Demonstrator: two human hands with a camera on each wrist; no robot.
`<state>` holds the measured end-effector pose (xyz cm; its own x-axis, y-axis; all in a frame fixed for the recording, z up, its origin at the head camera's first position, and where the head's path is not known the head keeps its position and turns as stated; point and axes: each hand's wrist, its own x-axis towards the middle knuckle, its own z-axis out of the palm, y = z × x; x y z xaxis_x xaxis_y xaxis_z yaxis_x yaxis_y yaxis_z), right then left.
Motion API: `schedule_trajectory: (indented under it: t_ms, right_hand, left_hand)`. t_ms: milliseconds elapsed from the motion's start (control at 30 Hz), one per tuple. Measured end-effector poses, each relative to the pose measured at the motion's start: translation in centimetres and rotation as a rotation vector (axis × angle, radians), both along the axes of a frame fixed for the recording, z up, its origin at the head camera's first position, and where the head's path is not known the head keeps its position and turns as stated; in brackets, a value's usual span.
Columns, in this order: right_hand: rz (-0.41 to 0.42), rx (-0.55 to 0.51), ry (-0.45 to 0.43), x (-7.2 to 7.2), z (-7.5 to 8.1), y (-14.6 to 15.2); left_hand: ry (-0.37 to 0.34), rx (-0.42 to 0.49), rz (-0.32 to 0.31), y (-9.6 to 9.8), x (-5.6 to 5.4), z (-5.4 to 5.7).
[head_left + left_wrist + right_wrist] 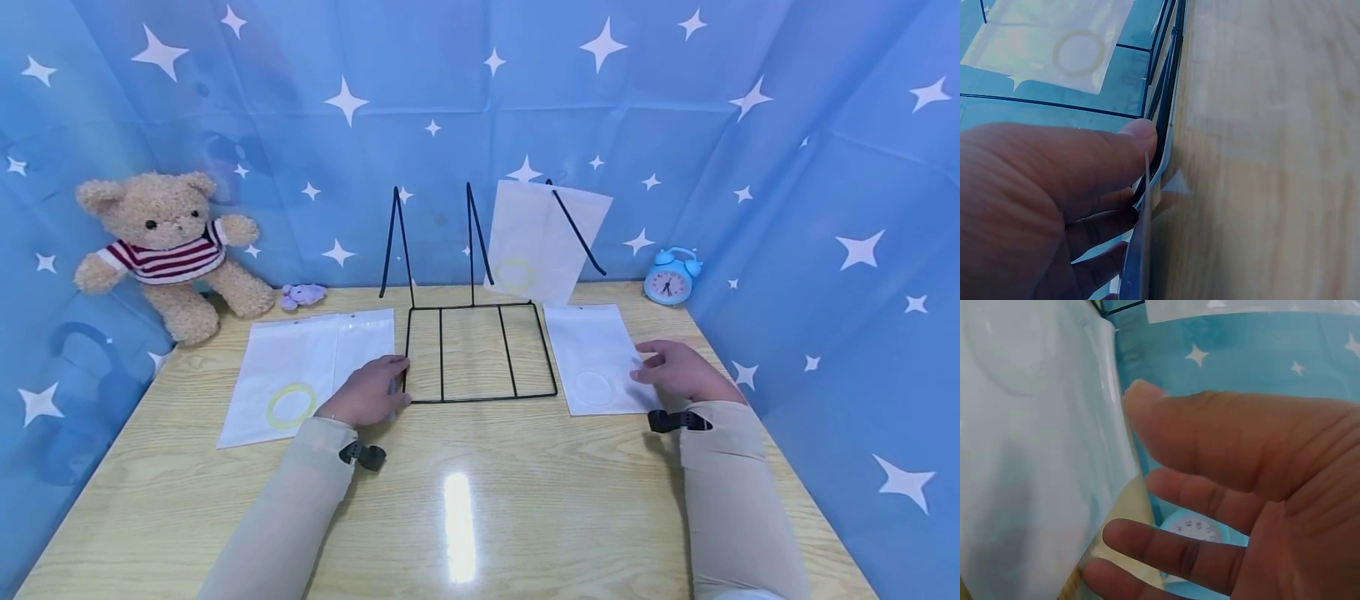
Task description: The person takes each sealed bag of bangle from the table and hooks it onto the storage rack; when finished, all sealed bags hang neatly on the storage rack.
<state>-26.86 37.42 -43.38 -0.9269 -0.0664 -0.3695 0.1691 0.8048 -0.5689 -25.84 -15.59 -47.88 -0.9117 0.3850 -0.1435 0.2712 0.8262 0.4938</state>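
Note:
A black wire rack (480,400) with upright prongs stands mid-table. At its left side, my left hand (372,390) grips the frame; in the left wrist view the thumb (1138,134) lies against the dark bar, with fingers behind it. White, partly clear zip bags (273,367) lie left of the rack, one marked with a yellow ring. On the right prong hangs another bag (540,242). My right hand (678,371) hovers by the right edge of a flat bag (596,358), thumb and fingers apart, nothing between them in the right wrist view.
A teddy bear (168,250) in a striped top sits back left, beside a small purple toy (302,296). A blue alarm clock (669,279) stands back right. Blue star-printed cloth (450,75) encloses the wooden table (525,500) behind and on both sides.

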Motion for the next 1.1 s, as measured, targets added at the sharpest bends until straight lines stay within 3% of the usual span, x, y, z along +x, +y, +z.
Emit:
schedule_trajectory:
  t_ms: [367, 567, 800, 1100]
  right_hand:
    - [-0.056, 0.185, -0.05, -0.4, -1.3, -0.8]
    - [-0.039, 0.221, -0.035, -0.4, -1.7, -1.1]
    - [-0.057, 0.191, -0.05, -0.2, -1.2, -1.9]
    - [-0.038, 0.054, -0.094, -0.5, -1.9, -1.7]
  left_hand:
    - [0.024, -0.006, -0.006, -0.1, -0.1, -0.1]
    - [0.016, -0.008, -0.001, -0.1, -0.1, -0.2]
    - [0.009, -0.006, 0.005, -0.1, -0.2, -0.2]
    - [0.007, -0.008, 0.012, 0.1, 0.0, 0.1]
